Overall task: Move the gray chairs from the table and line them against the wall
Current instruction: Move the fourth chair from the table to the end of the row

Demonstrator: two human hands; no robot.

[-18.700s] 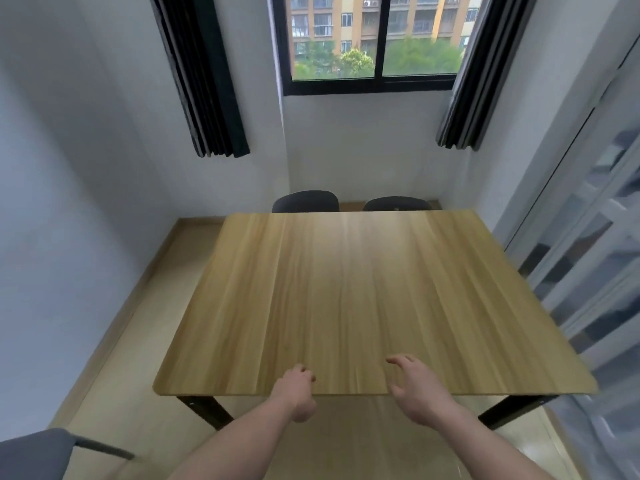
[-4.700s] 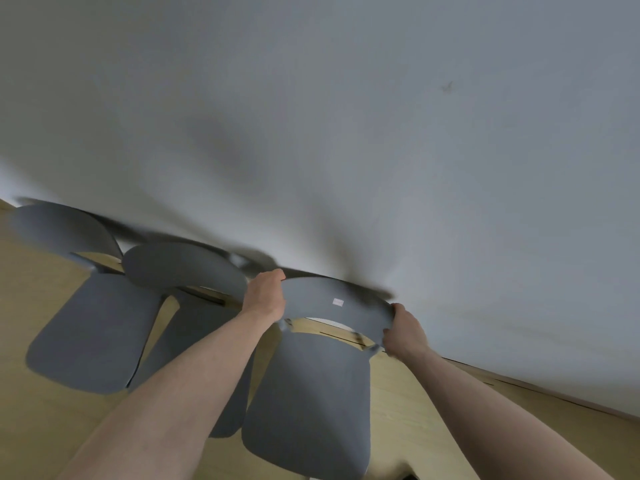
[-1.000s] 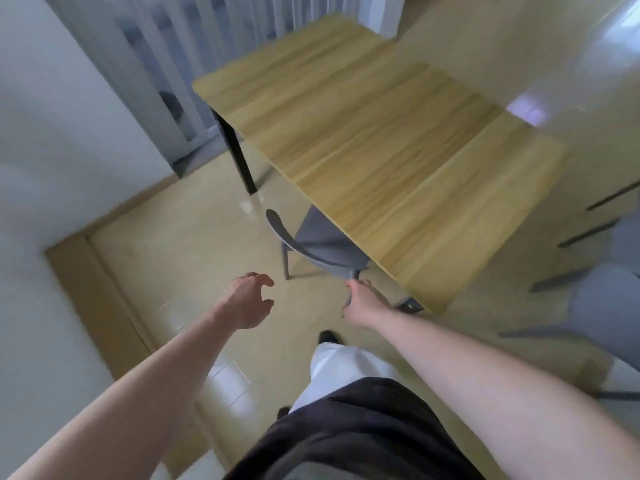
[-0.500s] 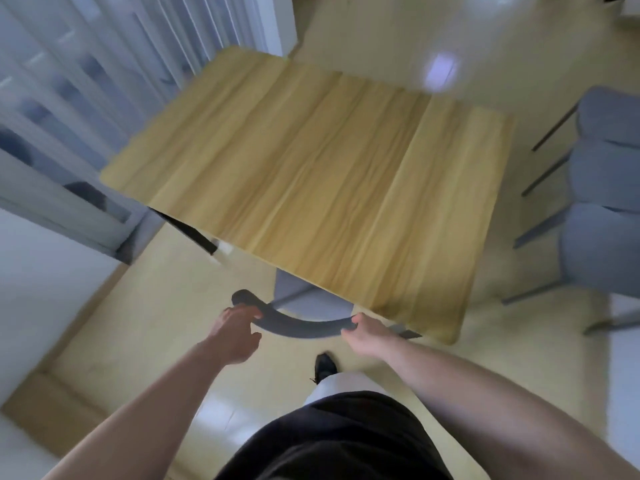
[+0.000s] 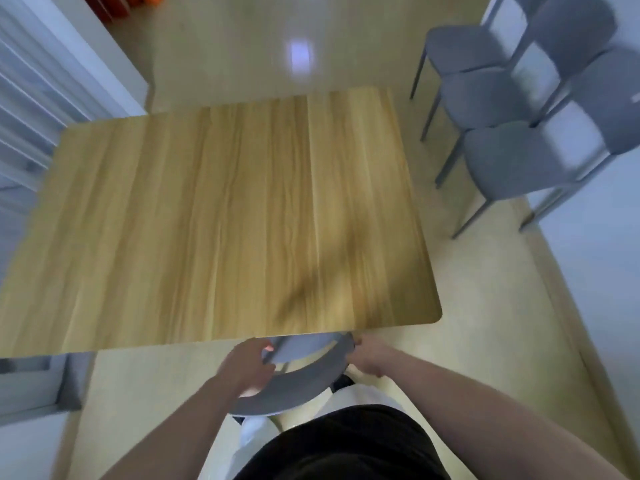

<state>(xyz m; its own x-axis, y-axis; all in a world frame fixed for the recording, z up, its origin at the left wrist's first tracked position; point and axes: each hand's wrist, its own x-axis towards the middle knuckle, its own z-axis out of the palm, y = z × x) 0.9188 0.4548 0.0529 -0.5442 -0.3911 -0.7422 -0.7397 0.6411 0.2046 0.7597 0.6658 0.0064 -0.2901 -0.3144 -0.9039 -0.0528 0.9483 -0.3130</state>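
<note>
A gray chair (image 5: 294,382) stands tucked under the near edge of the wooden table (image 5: 221,216), with only its curved backrest and a bit of the seat showing. My left hand (image 5: 247,367) grips the left end of the backrest. The right end is held by my right hand (image 5: 369,353). Three more gray chairs (image 5: 512,157) stand side by side against the wall at the upper right.
A white slatted partition (image 5: 38,98) runs along the left side. Pale floor (image 5: 485,323) lies between the table's right edge and the wall with the chairs. My legs in dark shorts (image 5: 343,445) are right behind the held chair.
My left hand has closed on the left end of the backrest, and the right hand stays on the right end. The view has swung, so the table now lies straight ahead.
</note>
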